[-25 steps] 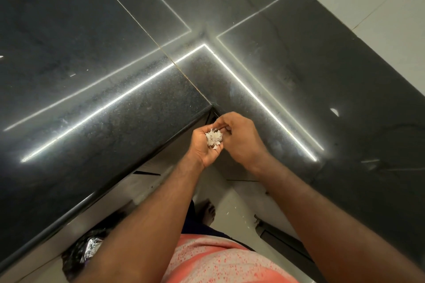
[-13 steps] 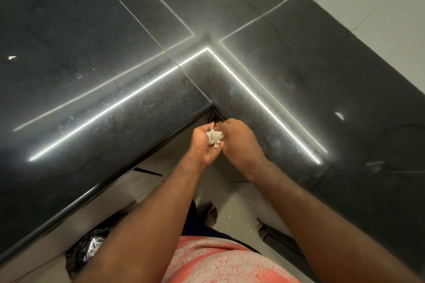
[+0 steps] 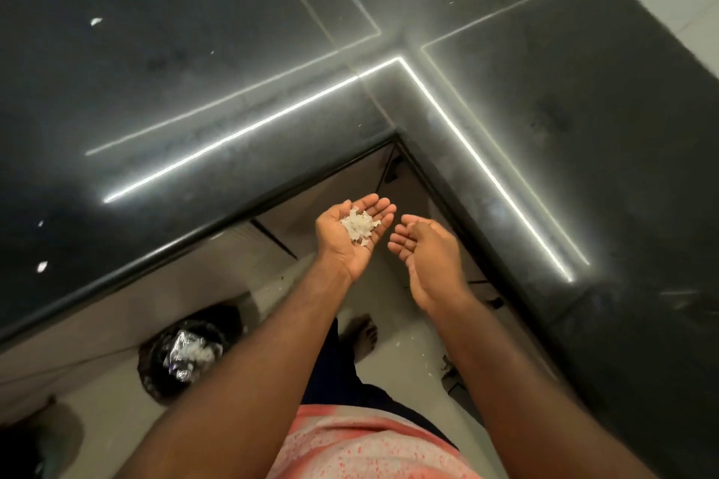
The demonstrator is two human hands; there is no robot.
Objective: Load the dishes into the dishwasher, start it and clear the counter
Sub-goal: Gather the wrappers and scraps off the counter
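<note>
A glossy black L-shaped counter (image 3: 194,70) wraps behind the left grip (image 3: 352,233) and right grip (image 3: 428,253), cut off at the picture's edges. Below and left of them, a black-lined bin (image 3: 155,362) stands on the pale floor (image 3: 389,292), its shiny contents blurred. The left grip lies wide, palm up, cupping white scraps (image 3: 360,226). The right grip, also wide, hangs just beside it, not touching.
</note>
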